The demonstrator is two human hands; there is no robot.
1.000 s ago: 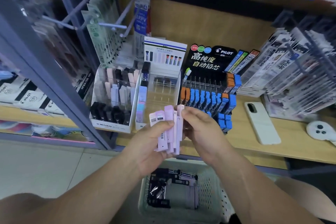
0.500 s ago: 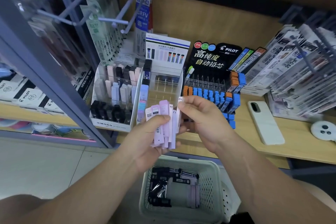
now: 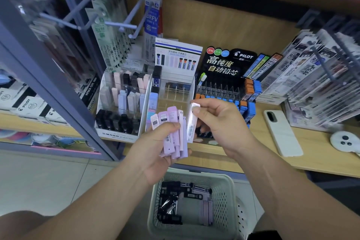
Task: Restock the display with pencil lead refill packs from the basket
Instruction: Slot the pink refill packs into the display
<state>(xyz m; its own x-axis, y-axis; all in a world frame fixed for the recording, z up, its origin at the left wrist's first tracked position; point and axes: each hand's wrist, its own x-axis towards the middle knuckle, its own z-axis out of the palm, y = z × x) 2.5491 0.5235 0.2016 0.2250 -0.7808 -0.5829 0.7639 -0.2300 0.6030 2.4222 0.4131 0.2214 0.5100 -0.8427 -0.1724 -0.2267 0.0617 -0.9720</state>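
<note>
The basket (image 3: 229,179) sat nearest, right under the arms, with black and lilac refill packs still lying in it. Just above it, the left hand (image 3: 155,154) had its fingers curled round a fanned bunch of lilac packs (image 3: 171,128), thumb pressed over the front. The right hand (image 3: 220,122) pinched a single pack (image 3: 191,124) near its top end between thumb and fingertips. It held the pack upright, just beside the fan and not touching it. Behind both, the clear divider tray (image 3: 175,91) in the display looked mostly bare.

My take: keep that pinch high so the bottom end drops into a slot first, and keep the fan squeezed so nothing slides out.

Versus half a second earlier, the single pack had come clear of the bunch. Back then it was right against the fan's right edge.
</note>
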